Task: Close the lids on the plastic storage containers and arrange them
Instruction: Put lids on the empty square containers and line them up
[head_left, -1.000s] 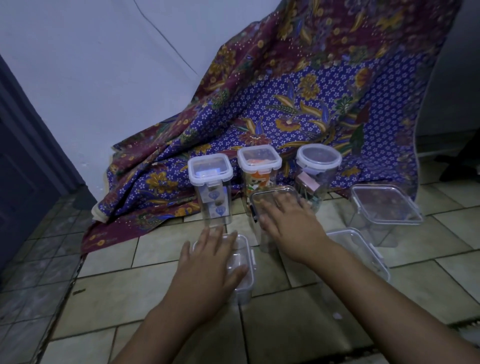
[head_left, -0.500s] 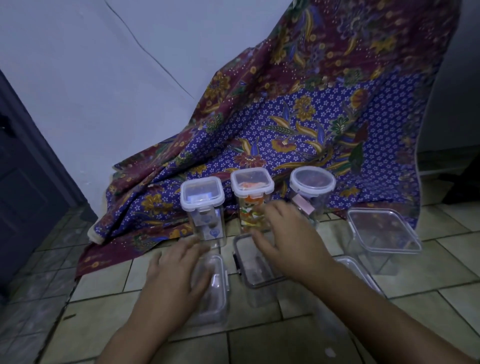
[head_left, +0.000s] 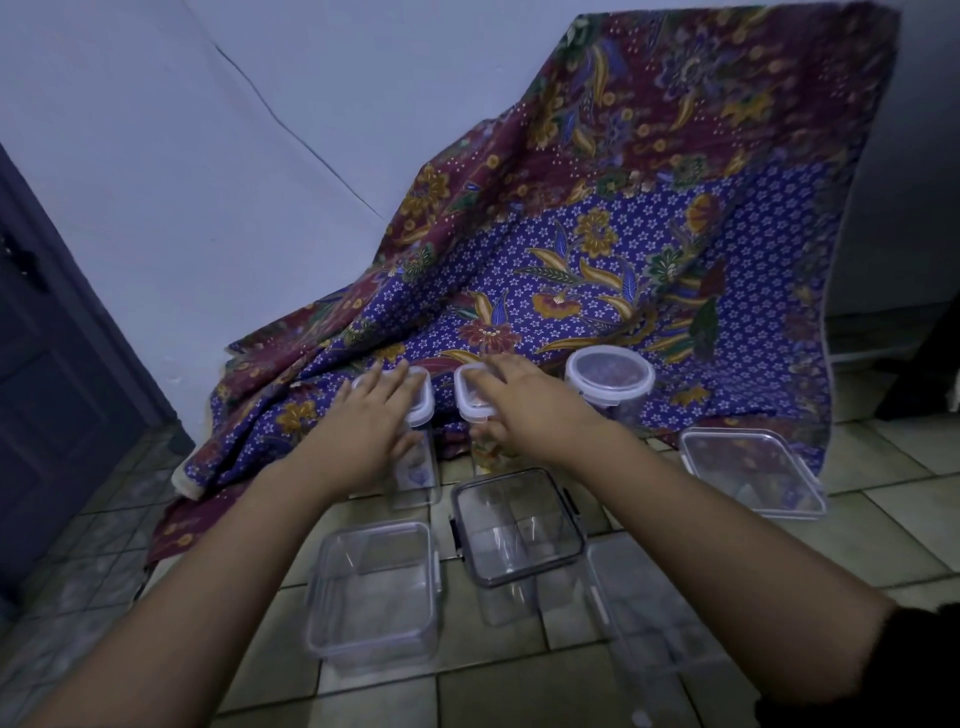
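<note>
The left hand (head_left: 370, 426) and right hand (head_left: 524, 410) each grip a tall clear jar, left one (head_left: 415, 457) and middle one (head_left: 475, 400), which could tip over on the tiled floor (head_left: 519, 691) if pushed too hard.

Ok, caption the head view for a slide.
Left hand and right hand rest on two tall lidded containers beside a round container.

Dim, bluish indoor light with no visible source and only faint, soft shadows. Wide-angle distortion bows the dark door frame (head_left: 78, 332) and stretches both forearms. The clear plastic containers nearest the camera (head_left: 374, 592) look hazy; faint sheen on the beige floor tiles (head_left: 883, 525).
</note>
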